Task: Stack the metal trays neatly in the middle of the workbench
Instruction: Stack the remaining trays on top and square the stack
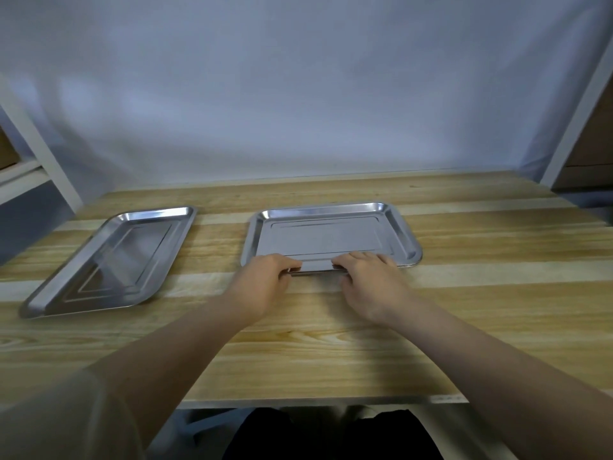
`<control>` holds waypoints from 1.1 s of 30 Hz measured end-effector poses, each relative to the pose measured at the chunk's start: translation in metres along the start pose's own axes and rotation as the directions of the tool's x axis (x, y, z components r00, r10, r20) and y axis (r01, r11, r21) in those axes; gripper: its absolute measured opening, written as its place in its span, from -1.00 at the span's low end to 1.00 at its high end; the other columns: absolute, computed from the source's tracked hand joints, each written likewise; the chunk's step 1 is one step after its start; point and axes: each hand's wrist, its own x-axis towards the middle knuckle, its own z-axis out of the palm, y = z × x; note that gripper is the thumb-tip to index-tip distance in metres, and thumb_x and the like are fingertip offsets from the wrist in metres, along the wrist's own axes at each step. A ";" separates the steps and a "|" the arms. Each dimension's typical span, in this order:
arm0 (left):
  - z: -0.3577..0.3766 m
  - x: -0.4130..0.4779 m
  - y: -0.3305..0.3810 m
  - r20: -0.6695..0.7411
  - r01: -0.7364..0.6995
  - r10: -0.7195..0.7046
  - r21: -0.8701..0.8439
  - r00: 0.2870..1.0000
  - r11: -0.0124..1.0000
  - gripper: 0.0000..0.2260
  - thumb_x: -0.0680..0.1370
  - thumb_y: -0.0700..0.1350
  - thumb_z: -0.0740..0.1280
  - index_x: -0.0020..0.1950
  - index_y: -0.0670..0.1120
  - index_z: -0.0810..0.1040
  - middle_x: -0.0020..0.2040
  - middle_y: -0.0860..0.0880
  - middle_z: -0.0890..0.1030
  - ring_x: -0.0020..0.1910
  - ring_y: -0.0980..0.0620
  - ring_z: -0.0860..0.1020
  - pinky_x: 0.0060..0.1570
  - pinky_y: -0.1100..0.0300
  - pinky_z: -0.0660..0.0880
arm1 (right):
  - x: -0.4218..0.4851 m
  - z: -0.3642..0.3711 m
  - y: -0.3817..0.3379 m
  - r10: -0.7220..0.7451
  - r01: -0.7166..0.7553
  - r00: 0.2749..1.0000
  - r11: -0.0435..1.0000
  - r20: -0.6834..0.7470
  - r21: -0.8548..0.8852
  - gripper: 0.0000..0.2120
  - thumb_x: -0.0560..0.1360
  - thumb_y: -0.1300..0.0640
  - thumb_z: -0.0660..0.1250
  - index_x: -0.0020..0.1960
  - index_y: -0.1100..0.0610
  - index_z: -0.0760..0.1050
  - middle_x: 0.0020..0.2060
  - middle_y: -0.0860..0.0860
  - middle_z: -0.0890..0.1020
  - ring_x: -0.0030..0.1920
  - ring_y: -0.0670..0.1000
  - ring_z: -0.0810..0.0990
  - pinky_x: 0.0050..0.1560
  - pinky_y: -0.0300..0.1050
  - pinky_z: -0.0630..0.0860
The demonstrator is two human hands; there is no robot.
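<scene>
Both hands are on the near rim of the tray stack (331,234) in the middle of the workbench (464,310). The left hand (262,283) curls its fingers over the edge, gripping it; the right hand (371,283) does the same just beside it, fingers hooked over the rim. Layered edges show at the stack's near right corner, so there's more than one tray there. Off to the left, well apart, a single tray (109,260) lies flat on the wood, angled. A white sheet (298,94) hangs behind the bench.
</scene>
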 end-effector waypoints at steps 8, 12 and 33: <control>-0.007 -0.008 -0.022 -0.020 0.032 -0.034 -0.084 0.999 0.996 -0.70 0.58 -0.19 0.28 0.29 0.02 0.55 0.23 0.05 0.59 0.16 0.10 0.54 0.22 0.16 0.48 | 0.001 -0.001 -0.013 0.087 -0.086 0.996 0.996 -0.033 0.029 -0.67 0.55 0.12 0.16 0.28 0.03 0.48 0.21 -0.02 0.57 0.27 0.06 0.45 0.35 0.00 0.22; -0.015 -0.015 -0.036 -0.137 0.031 -0.036 -0.033 0.990 0.999 -0.73 0.56 -0.16 0.30 0.25 -0.01 0.57 0.25 0.03 0.55 0.22 0.06 0.47 0.30 0.10 0.41 | 0.002 -0.001 -0.027 0.089 -0.085 0.994 0.994 -0.068 0.064 -0.65 0.55 0.07 0.19 0.32 0.03 0.46 0.23 -0.01 0.57 0.29 0.07 0.43 0.35 0.00 0.21; -0.078 -0.095 -0.172 -0.464 0.678 -0.713 -0.278 0.525 0.680 -0.48 0.51 -0.11 0.30 0.45 -0.10 0.27 0.54 -0.22 0.12 0.52 -0.23 0.01 0.46 -0.19 -0.04 | 0.042 0.028 -0.206 0.008 -0.289 0.939 0.558 0.343 0.778 -0.61 0.55 0.23 0.25 0.36 0.28 0.40 -0.13 0.13 0.66 -0.01 0.20 0.69 0.15 0.09 0.58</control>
